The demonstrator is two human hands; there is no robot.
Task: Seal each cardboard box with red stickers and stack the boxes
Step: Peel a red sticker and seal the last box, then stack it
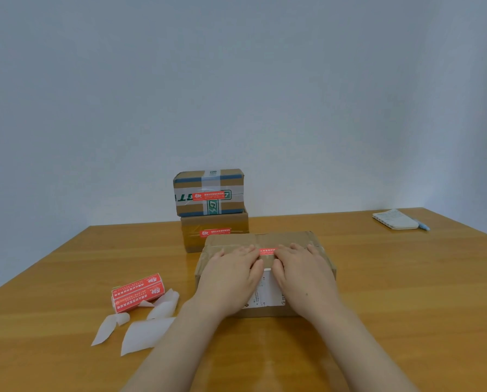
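Note:
A brown cardboard box (290,239) lies on the wooden table in front of me. A red sticker (267,251) runs across its top seam, mostly hidden under my fingers. My left hand (231,274) and my right hand (301,274) both lie flat on the box top, fingers straight, pressing the sticker at its two ends. Behind it two sealed boxes are stacked: a taped upper box (208,192) on a plain lower box (214,229), each with a red sticker on its front. A stack of red stickers (137,291) lies to the left.
Several white peeled backing papers (149,332) are scattered left of the box near the stickers. A small notebook (395,219) with a blue pen (422,225) sits at the table's far right. A plain wall stands behind the table (392,292).

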